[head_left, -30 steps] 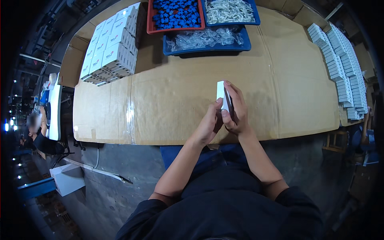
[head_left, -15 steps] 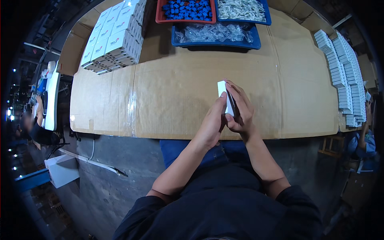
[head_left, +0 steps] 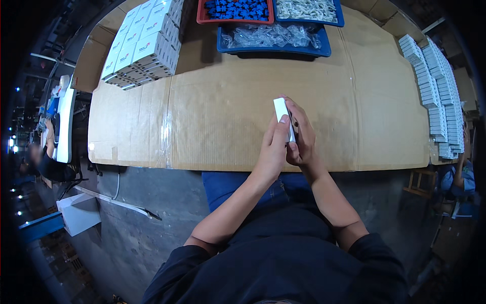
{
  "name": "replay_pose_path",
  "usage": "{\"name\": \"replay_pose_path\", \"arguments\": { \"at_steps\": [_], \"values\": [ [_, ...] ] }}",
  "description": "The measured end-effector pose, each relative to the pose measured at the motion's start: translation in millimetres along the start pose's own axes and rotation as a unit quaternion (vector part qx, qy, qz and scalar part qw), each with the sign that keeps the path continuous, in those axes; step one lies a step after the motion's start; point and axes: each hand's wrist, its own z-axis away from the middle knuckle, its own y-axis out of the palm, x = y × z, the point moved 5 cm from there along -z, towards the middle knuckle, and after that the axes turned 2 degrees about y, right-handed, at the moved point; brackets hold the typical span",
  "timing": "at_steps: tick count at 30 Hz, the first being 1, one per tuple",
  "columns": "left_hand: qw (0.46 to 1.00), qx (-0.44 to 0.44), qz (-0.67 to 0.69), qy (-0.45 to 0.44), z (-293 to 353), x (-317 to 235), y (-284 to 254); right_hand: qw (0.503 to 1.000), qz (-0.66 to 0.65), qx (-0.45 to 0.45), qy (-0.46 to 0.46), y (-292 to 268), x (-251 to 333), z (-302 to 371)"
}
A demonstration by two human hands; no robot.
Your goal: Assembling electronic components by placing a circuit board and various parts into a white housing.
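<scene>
Between my two hands, above the cardboard-covered table, is a small white box-like piece turned edge-on. My left hand grips its left side, the thumb pressed on the white face. Curved around the opposite side, my right hand holds it with the fingers along the far end and the thumb at the near end. A dark gap shows between the piece and my right palm. My hands cover most of it, so its exact kind cannot be told.
White boxes are stacked at the back left. Behind stand a red bin of blue parts, a blue bin of pale parts and a blue bin of clear plastic pieces. Stacked white pieces line the right edge. People sit at both sides.
My left thumb and hand have shifted slightly along the white piece, and my right fingers have curled a little differently. Both hands still hold it in nearly the same place.
</scene>
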Motion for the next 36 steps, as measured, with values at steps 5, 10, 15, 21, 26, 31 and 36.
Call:
{"name": "replay_pose_path", "arguments": {
  "at_steps": [5, 10, 15, 21, 26, 31, 36],
  "values": [
    [1.0, -0.025, -0.006, -0.017, 4, -2, 2, 0.998, 0.059, -0.017, -0.011, 5, -2, 9],
    [1.0, -0.011, 0.012, -0.018, 3, 5, 2, 0.997, 0.071, -0.024, -0.021, 2, -3, 11],
    [1.0, -0.013, 0.005, -0.008, 2, 10, 2, 0.996, 0.07, -0.038, -0.027, -1, -5, 14],
    [1.0, -0.01, 0.018, -0.021, 0, 12, 4, 0.996, 0.072, -0.039, -0.023, -2, -8, 16],
    [1.0, -0.015, 0.015, -0.019, 1, 12, 4, 0.997, 0.063, -0.036, -0.018, -1, -12, 18],
    [1.0, -0.017, 0.011, -0.02, -1, 16, 2, 0.997, 0.068, -0.031, -0.017, -2, -15, 21],
    [1.0, -0.012, 0.011, -0.003, -2, 16, 2, 0.997, 0.072, -0.034, -0.021, 0, -15, 21]
  ]
}}
